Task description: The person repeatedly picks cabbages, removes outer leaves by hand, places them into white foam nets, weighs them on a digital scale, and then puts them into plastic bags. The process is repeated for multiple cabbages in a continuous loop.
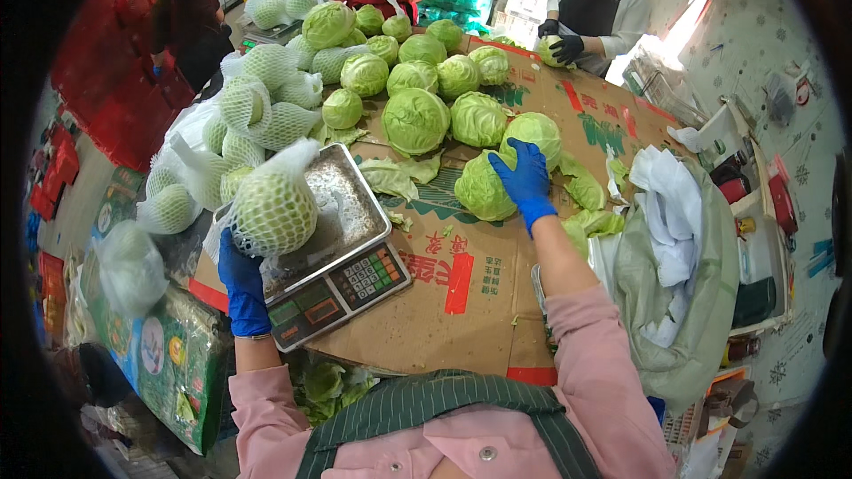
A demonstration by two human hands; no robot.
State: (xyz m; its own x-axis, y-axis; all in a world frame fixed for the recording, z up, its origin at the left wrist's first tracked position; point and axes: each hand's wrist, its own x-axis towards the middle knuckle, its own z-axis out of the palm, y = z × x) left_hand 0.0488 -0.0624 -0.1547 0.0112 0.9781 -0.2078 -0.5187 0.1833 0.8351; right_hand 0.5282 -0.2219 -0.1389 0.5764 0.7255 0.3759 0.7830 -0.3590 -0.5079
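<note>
My left hand (243, 279), in a blue glove, holds a cabbage in a white foam net sleeve (276, 213) over the left side of a digital scale (339, 239). Whether that cabbage rests on the metal pan cannot be told. My right hand (524, 179), also blue-gloved, lies with spread fingers on the right side of a bare green cabbage (484, 187) on the cardboard. Another bare cabbage (532, 136) touches it just behind. More loose cabbages (416, 121) stand farther back, and netted cabbages (256, 106) are piled behind the scale to the left.
Loose leaves (582, 183) lie on the cardboard-covered table (492, 319). A pale green sack with white material (685, 266) stands at the right, beside a container of assorted items (759, 239). Packed green bags (160, 359) sit at lower left. Several people are around the table's far side.
</note>
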